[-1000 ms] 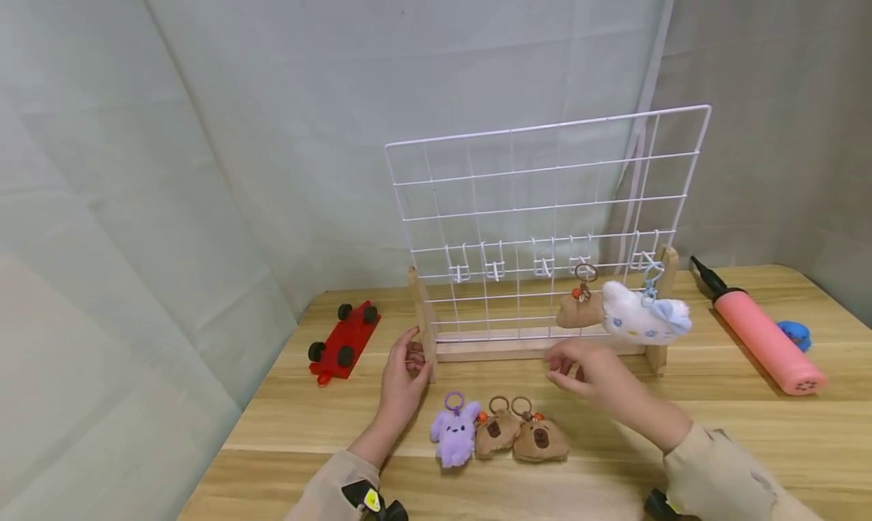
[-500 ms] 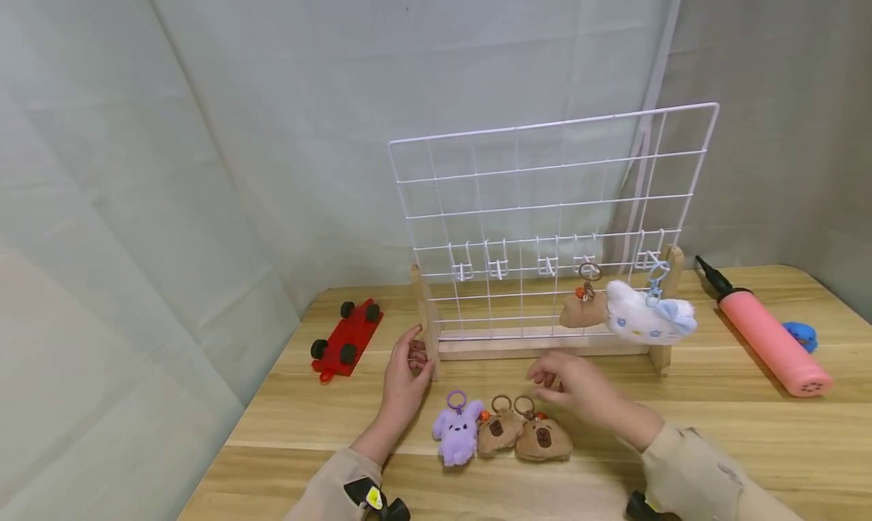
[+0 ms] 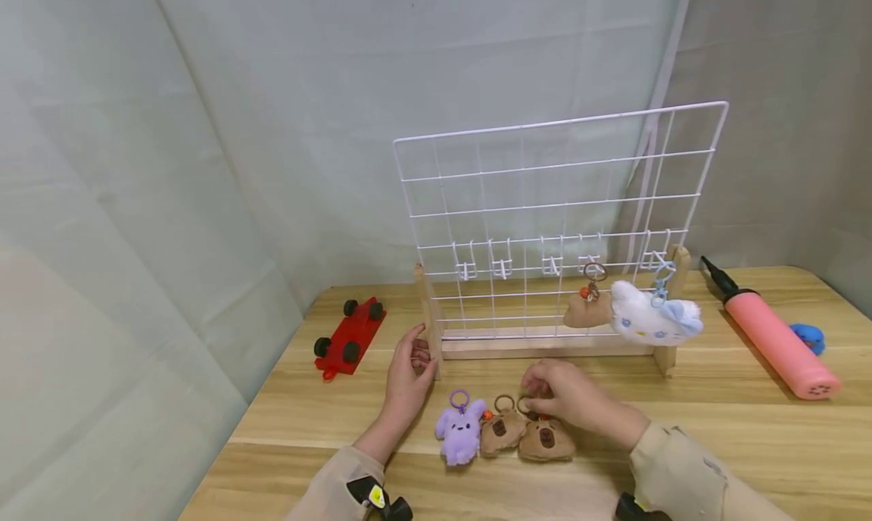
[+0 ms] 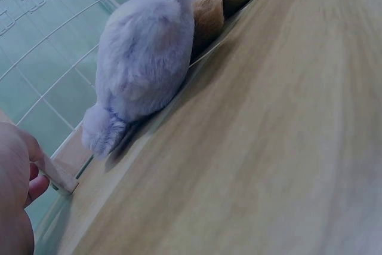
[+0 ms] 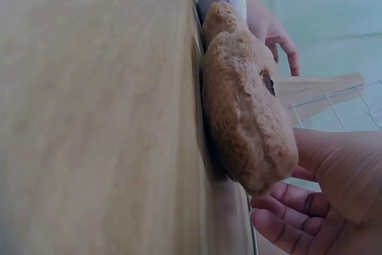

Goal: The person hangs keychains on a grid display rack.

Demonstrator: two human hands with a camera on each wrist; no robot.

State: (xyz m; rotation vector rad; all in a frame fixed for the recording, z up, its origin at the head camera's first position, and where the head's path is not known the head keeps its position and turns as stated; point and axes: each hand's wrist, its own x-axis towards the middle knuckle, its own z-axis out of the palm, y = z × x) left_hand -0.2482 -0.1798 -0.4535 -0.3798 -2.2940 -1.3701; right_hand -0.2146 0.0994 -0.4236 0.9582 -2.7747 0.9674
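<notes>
My left hand (image 3: 406, 377) grips the left wooden post (image 3: 428, 324) of a white wire grid rack (image 3: 538, 279), thumb in front and fingers behind. My right hand (image 3: 568, 392) is low over the table, fingertips right at the metal ring of the rightmost brown plush capybara keychain (image 3: 546, 440), partly covering that ring. In the right wrist view its loosely bent fingers (image 5: 286, 219) are beside the plush. Another capybara keychain (image 3: 502, 432) and a purple plush bunny keychain (image 3: 460, 434) lie to the left in a row, rings toward the rack.
A white plush cat keychain (image 3: 654, 318) and a brown plush keychain (image 3: 587, 309) hang on the rack's right side. Several white hooks (image 3: 502, 268) line the grid. A red toy car (image 3: 350, 338) lies left; a pink hand pump (image 3: 780, 343) and a blue object (image 3: 809, 338) lie right.
My right hand has moved left and down from below the hanging plush to the rightmost capybara keychain's ring. The left hand stays on the post; the head view has shifted slightly.
</notes>
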